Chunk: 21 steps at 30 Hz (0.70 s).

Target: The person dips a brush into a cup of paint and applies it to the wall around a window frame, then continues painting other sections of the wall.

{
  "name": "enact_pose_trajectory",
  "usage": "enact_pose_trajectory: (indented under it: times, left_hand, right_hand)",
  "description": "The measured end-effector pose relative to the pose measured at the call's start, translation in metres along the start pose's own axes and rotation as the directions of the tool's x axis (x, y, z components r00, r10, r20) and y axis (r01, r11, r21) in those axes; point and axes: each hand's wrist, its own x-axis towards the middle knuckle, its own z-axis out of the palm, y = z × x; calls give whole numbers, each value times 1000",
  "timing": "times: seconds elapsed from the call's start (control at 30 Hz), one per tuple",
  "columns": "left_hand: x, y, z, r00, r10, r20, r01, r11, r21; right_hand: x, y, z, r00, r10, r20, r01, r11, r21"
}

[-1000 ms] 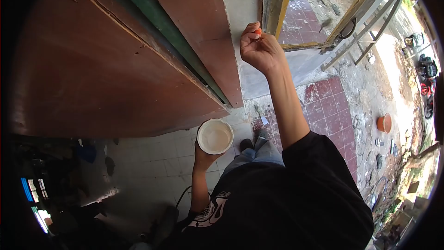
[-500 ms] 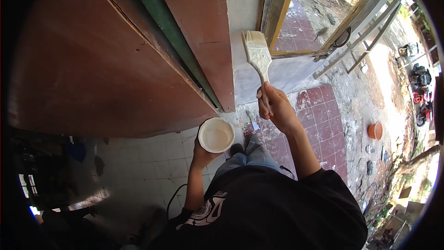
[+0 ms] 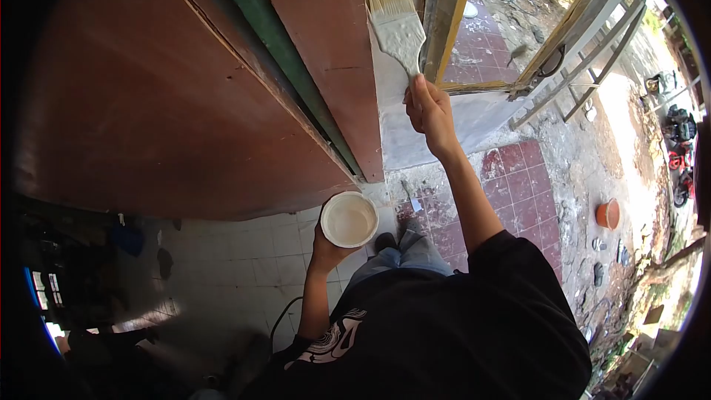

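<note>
My right hand (image 3: 431, 115) grips the handle of a wide paintbrush (image 3: 400, 33), its pale bristles pointing up against the narrow light wall strip (image 3: 392, 104) between the brown wooden frame and the window. White paint coats the brush's ferrule and neck. Lower down, my left hand (image 3: 326, 252) is wrapped around a round white tub (image 3: 349, 220) from its side, keeping it upright. Whitish paint shows inside, and the tub's rim is smeared with it.
Left of the wall strip stand a brown frame post (image 3: 318, 59) and a large brown panel (image 3: 185, 104). A yellow-edged window frame (image 3: 453, 22) is at upper right. Paint-spattered red tiles (image 3: 518, 185) and an orange bucket (image 3: 608, 214) lie at right, with a wooden ladder (image 3: 592, 74) beyond.
My right hand has raised the paintbrush up and slightly left along the wall strip. My left hand and the tub stay almost in place.
</note>
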Motion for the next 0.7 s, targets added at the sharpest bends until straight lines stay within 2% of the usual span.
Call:
enact_pose_trajectory:
  times: [0.07,0.1,0.3,0.5,0.6,0.7]
  left_hand:
    - [-2,1,-1,1000,3,-3,-3,1000,0]
    - [-1,0,-1,1000,12,-8,-12,1000,-5]
    - [-2,-8,-3,998,-64,-9,63,995,-78]
    - [0,-14,-7,996,-95,-2,94,994,-61]
    - [1,-14,-8,994,-105,10,106,994,-20]
    - [1,-11,-8,994,-105,19,106,994,-28]
  right_hand:
    - [17,22,-1,987,-140,-79,137,989,-53]
    - [18,29,0,987,-140,-78,136,989,-53]
    - [18,95,-4,979,-8,-202,-3,999,-53]
    - [-2,161,-10,973,20,-232,-27,999,-27]
    - [-21,194,-18,905,334,-266,-338,941,29]
    - [-40,218,-25,860,406,-309,-426,905,3]
